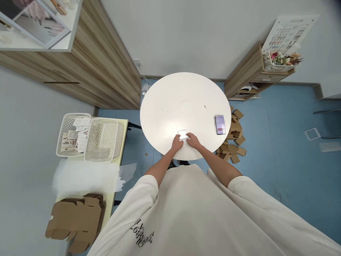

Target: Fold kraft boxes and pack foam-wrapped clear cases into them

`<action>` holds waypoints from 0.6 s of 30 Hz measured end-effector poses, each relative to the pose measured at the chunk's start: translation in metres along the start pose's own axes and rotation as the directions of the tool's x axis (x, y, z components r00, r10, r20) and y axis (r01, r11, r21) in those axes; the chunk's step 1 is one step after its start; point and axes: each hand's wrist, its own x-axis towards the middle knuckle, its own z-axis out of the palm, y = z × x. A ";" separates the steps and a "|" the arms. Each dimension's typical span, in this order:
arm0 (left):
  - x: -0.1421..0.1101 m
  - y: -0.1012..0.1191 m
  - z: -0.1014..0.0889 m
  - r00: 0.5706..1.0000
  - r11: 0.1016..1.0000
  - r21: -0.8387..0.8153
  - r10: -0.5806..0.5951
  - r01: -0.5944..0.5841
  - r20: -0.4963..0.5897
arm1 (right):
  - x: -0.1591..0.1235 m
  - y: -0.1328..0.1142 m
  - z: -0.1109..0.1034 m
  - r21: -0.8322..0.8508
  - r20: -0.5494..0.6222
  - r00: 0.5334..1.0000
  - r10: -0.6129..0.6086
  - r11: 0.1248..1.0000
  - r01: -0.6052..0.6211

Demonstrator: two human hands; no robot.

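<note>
On the near part of a round white table [183, 92] is a small white, shiny rectangular piece [183, 134]; it is too small and bright to tell what it is. My left hand [177, 143] grips its left edge, fingers closed at the corner. From the other side, my right hand [193, 140] pinches the right edge. A purple, blurred flat object [220, 124] lies at the table's right side, apart from both hands. A small dark mark [205, 106] shows farther back on the tabletop.
To the left, a side table holds white baskets [102, 138] with papers, a stack of clear bags [87, 177] and flat cardboard boxes [77, 220]. Small brown boxes [234, 131] lie on the floor at right. Wooden cabinets [114, 64] stand against the wall.
</note>
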 end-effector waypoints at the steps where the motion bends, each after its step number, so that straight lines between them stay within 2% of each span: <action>1: 0.000 0.000 0.000 1.000 1.000 0.008 0.018 -0.018 -0.013 | 0.000 -0.001 0.000 -0.001 -0.008 1.000 -0.004 1.000 0.004; 8: 0.000 0.014 -0.008 0.980 0.991 0.021 0.131 -0.129 -0.149 | 0.001 -0.017 -0.011 0.007 -0.093 0.995 -0.042 0.999 0.043; 13: 0.004 0.025 -0.011 0.974 0.995 0.016 0.097 -0.096 -0.204 | 0.002 -0.024 -0.020 0.004 -0.086 0.996 -0.037 0.999 0.037; 18: 0.013 0.024 -0.011 0.976 0.999 0.020 0.046 -0.043 -0.212 | 0.007 -0.023 -0.022 -0.027 -0.072 0.997 -0.034 0.999 0.032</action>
